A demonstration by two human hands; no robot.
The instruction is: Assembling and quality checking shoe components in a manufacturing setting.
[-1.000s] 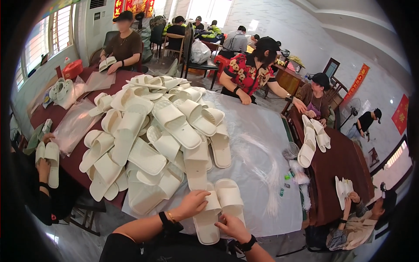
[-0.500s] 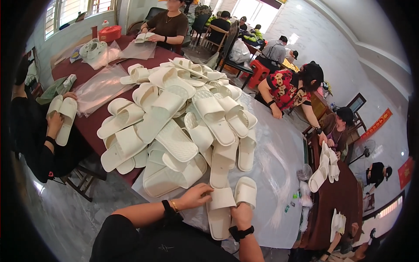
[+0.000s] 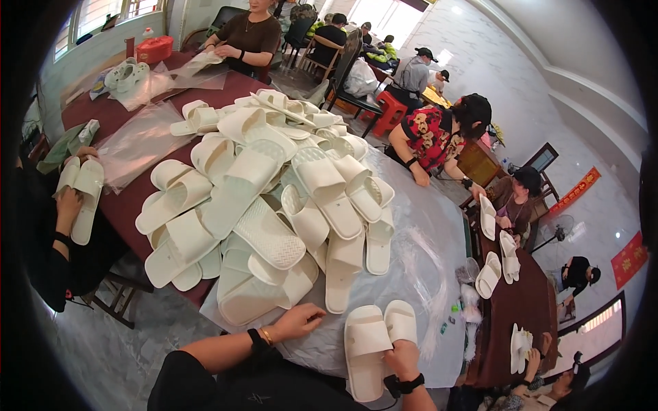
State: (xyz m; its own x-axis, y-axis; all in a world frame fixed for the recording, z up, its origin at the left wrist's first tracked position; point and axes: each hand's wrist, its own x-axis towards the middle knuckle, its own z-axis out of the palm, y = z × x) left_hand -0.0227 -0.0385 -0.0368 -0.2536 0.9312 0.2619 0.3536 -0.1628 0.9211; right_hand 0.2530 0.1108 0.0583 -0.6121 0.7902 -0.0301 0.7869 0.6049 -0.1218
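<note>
head view: your right hand (image 3: pixel 403 359) grips a white slipper (image 3: pixel 400 321), your left hand (image 3: pixel 297 322) loose beside the slipper pile (image 3: pixel 271 229).

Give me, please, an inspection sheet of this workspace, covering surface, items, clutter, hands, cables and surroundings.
Surface: pale translucent plastic sheet over part of the work area; dark red tabletop visible left of the heap.
Job's things: heap of white slippers, loosely piled; pair of white slippers side by side at the near edge.
Clutter: clear strands and small green bits right of the heap; clear plastic bags left.
Hands: left hand loosely curled beside the heap, no item visible in it; right hand gripping the pair.
Cables: nothing seen for certain.
Surroundings: several co-workers nearby, one in a red floral shirt; red stool behind.
</note>
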